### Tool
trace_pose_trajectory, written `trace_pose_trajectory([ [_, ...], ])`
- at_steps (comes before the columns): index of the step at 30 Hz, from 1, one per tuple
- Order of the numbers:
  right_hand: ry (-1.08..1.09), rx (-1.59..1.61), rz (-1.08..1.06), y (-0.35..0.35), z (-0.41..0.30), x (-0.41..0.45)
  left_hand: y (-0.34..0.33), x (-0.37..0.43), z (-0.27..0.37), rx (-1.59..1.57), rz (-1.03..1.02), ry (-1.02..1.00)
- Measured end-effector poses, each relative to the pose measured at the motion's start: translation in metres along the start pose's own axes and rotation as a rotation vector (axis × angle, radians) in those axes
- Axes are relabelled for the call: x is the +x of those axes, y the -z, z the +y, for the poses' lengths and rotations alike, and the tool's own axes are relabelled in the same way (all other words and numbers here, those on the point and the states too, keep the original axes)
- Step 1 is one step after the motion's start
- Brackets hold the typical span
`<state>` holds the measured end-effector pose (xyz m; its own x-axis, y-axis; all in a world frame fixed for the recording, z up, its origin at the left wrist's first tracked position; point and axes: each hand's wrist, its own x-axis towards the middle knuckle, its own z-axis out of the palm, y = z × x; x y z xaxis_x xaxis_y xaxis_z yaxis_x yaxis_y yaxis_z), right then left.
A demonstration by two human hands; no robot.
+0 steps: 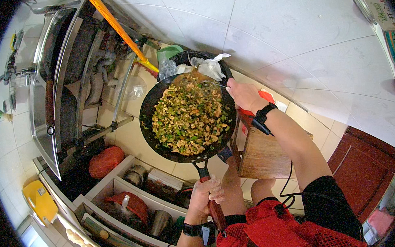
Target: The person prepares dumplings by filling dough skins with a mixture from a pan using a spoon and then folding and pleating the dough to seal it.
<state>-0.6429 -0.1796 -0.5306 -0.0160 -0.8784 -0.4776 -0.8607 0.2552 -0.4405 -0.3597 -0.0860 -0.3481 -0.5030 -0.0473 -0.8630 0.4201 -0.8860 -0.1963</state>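
Note:
My left hand grips the reddish-brown wooden handle of a black frying pan. The pan is held above the floor and filled with a chopped mix of green vegetable and small brown pieces. My right hand holds a thin metal utensil at the pan's far right rim. The utensil's working end is hard to make out among the food and brownish liquid there. Beyond the far rim stands a bin lined with a black bag, with crumpled white paper in it.
A wooden stool stands to the right, below my right forearm. At the left are a sink, an orange broom handle and an open cabinet with a red bowl, a metal cup and a red bag. A cable hangs by my right arm.

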Motion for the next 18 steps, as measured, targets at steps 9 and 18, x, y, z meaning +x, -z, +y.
trace_pose_trajectory([
  [9,-0.024,-0.004,-0.037,0.0014,-0.0020,0.0001,0.0016,-0.0003,0.0015,-0.025,-0.023,0.013],
  [18,-0.022,0.024,0.012,-0.0020,0.0003,-0.0027,-0.0052,-0.0017,0.0046,0.026,0.017,0.008],
])
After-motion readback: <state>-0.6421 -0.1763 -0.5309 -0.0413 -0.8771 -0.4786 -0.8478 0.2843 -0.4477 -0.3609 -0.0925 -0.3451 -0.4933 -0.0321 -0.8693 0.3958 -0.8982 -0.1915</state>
